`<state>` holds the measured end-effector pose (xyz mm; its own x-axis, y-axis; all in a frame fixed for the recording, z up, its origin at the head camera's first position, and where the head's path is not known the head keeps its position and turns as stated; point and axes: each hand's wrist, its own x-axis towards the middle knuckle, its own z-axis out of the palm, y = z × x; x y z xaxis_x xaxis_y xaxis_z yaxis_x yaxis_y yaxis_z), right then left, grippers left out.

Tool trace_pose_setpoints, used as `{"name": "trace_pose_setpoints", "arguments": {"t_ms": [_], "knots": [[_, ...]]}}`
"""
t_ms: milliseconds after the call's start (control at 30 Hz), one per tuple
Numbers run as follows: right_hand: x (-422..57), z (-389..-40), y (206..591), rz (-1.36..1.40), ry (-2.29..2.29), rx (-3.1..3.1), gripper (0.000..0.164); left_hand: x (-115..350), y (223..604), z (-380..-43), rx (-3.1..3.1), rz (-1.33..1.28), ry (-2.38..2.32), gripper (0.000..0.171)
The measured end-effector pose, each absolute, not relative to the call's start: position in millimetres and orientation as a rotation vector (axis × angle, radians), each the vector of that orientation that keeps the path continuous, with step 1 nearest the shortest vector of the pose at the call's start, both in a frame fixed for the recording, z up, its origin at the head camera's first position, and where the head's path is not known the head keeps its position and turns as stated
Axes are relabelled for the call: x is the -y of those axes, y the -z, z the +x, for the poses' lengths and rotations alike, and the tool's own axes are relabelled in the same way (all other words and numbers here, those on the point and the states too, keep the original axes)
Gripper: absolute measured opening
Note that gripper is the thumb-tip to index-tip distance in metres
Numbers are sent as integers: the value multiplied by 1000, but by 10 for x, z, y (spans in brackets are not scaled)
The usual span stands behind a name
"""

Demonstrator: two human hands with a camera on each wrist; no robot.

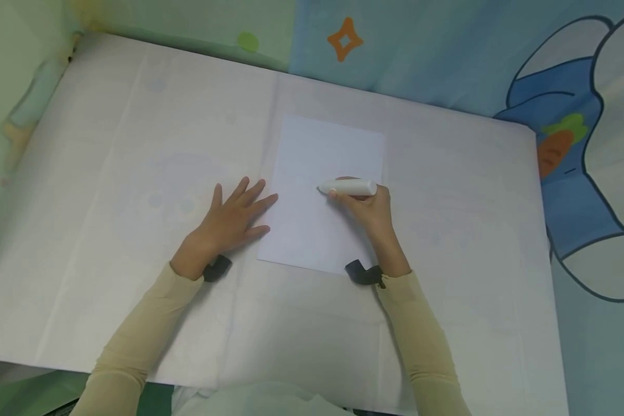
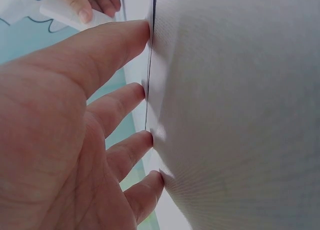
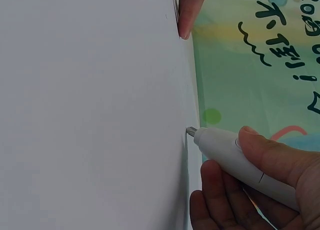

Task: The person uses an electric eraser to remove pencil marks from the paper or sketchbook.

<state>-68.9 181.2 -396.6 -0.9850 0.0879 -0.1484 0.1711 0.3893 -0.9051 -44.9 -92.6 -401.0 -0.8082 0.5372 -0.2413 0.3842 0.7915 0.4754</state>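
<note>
Tapering to a metallic tip (image 3: 191,132), a chunky white pen (image 1: 351,187) slants over white paper (image 1: 317,153), its point at the surface, pinched in the right hand (image 1: 372,212). The left hand (image 1: 226,224), fingers straight and spread, rests at the paper's left edge on the pale desk (image 1: 478,335). Beyond, green fabric (image 3: 222,87) bears dark Chinese characters (image 3: 286,48), some cropped, and an exclamation mark (image 3: 306,78).

Showed white on pen (image 1: 349,187), paper (image 1: 312,156) and tablecloth (image 1: 473,289), silvery grey at the pen's tip (image 3: 191,132), pale yellow on both sleeves (image 1: 130,332), black on the wrist mounts (image 1: 217,269); bore an orange star (image 1: 336,41), a green dot (image 1: 248,41) and an orange carrot (image 1: 555,152) across the green-and-blue curtain (image 1: 426,63).
</note>
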Motion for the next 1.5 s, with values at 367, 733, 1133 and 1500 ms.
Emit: {"name": "trace_pose_setpoints", "arguments": {"t_ms": [367,733,1133,1500], "knots": [[-1829,-680,3964,204,1681,-2576,37,928,3979,-434,-2608,697,-611,61],[-1832,-680,3959,225,1673,-2587,38,931,4003,-436,-2614,704,-612,61],[-1785,-690,3942,234,1651,-2580,38,932,4022,-445,-2616,704,-606,61],[-1769,-702,3957,213,1678,-2554,38,937,4043,-457,-2611,702,-590,61]]}}
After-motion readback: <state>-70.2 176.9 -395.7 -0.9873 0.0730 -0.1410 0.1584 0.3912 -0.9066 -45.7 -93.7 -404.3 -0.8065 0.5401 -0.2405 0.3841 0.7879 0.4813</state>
